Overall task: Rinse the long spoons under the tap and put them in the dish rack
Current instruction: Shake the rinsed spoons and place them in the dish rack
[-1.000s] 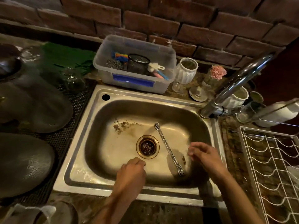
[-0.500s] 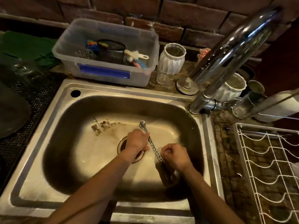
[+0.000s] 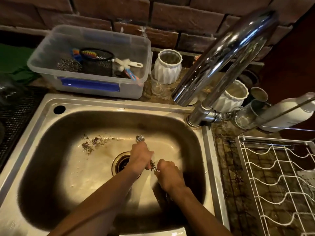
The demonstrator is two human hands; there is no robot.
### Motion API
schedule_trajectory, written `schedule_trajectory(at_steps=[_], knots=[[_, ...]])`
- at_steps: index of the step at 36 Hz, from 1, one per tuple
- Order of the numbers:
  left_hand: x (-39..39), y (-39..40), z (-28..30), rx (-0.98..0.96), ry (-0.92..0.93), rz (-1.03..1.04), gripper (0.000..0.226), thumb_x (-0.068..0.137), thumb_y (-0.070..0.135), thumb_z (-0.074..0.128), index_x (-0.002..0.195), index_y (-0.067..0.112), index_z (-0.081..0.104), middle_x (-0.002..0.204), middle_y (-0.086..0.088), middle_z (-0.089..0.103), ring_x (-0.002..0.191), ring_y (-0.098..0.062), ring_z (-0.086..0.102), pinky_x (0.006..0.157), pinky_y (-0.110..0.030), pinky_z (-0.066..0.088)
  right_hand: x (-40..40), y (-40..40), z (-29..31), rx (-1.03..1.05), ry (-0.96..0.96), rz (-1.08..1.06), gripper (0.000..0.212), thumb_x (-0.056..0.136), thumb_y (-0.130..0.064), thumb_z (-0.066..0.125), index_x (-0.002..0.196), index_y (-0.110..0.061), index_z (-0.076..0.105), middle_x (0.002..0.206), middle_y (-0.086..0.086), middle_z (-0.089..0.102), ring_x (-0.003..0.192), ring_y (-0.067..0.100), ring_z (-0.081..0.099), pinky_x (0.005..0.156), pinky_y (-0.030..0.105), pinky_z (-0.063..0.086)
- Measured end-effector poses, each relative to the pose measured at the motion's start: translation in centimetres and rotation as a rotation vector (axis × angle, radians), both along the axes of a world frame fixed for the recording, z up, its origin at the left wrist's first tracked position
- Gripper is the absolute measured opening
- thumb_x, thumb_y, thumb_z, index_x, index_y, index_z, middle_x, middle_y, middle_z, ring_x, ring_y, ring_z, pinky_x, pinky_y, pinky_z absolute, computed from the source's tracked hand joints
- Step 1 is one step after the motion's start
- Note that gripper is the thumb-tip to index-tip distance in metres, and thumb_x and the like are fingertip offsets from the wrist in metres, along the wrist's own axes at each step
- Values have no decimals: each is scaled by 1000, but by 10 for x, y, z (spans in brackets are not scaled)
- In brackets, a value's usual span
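step: picking up long spoons from sink floor by drain | left hand, right hand both gripping handles | next: lifting under tap, no water visible

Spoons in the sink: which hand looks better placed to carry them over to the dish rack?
Probably the right hand. Both hands grip the spoons over the sink floor, the left hand near the drain. The dish rack stands on the right, so the right hand is nearer and need not cross over.
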State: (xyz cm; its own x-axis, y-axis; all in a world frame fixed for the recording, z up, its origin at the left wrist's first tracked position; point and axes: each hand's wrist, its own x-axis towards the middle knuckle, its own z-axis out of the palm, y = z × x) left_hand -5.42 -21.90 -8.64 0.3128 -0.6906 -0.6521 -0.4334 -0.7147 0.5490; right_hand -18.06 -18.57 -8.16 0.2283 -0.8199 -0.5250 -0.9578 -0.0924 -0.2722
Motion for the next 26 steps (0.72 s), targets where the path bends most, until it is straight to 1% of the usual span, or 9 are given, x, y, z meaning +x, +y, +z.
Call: schedule_trajectory(at_steps=[2, 5, 8, 11, 15, 17, 18, 22, 26], knots=[[1, 1, -1, 21, 14, 13, 21, 92, 14, 65, 76, 1, 66, 58, -16, 73, 48, -23, 72, 61, -30, 63, 0, 1, -1, 27, -14, -26, 19, 90, -29, 58, 104, -16, 56, 112, 12, 64, 103, 35, 62, 80, 37, 50], [3, 2, 0, 39, 58, 105, 20, 90, 15, 69, 73, 5, 64, 55, -5, 67, 46, -14, 65, 44, -9, 50, 2, 1, -2, 57, -57, -62, 16, 90, -23, 60, 102, -13, 63, 111, 14, 67, 101, 34, 63, 79, 34, 51], [3, 2, 4, 43, 97, 170, 13, 87, 10, 69, 78, 4, 62, 69, -6, 63, 56, -17, 65, 39, -12, 49, 4, 0, -1, 66, -84, -66, 14, 88, -15, 59, 99, -11, 65, 109, 16, 67, 98, 35, 64, 78, 33, 51], [1, 4, 2, 23, 87, 253, 29, 82, 11, 74, 63, 11, 52, 66, 0, 55, 50, -9, 48, 27, -11, 26, 5, 1, 2, 74, -93, -72, 14, 88, -12, 58, 100, -8, 66, 108, 18, 67, 98, 35, 65, 79, 33, 51], [5, 2, 1, 23, 91, 260, 13, 87, 3, 66, 78, 0, 56, 75, -6, 59, 52, -14, 58, 30, -15, 40, 4, 2, 6, 89, -137, -100, 17, 86, -8, 58, 100, -6, 68, 108, 17, 69, 99, 33, 65, 81, 32, 53], [7, 1, 0, 21, 84, 314, 23, 84, 2, 70, 70, 6, 52, 64, -2, 53, 41, -8, 48, 23, -11, 27, 5, 4, 11, 97, -156, -104, 19, 88, -9, 56, 102, -4, 68, 110, 17, 69, 101, 33, 65, 84, 32, 54], [6, 3, 4, 5, 87, 330, 24, 84, 3, 70, 71, 9, 51, 60, 0, 50, 38, -6, 45, 22, -11, 27, 6, 5, 13, 102, -170, -109, 20, 89, -10, 55, 103, -4, 67, 110, 18, 69, 101, 33, 65, 85, 33, 54], [9, 12, 13, -44, 125, 449, 16, 84, 12, 71, 77, 11, 56, 43, 0, 50, 32, -3, 43, 28, -10, 32, 9, 12, 25, 116, -251, -149, 22, 87, -7, 51, 101, 2, 66, 105, 22, 70, 94, 36, 66, 80, 40, 56], [14, 17, 26, -40, 267, 544, 19, 87, 23, 70, 76, 12, 60, 65, -3, 71, 63, -1, 69, 51, -9, 38, 13, 18, 39, 125, -275, -198, 16, 87, -12, 57, 98, -5, 66, 103, 15, 70, 92, 31, 67, 81, 38, 58]])
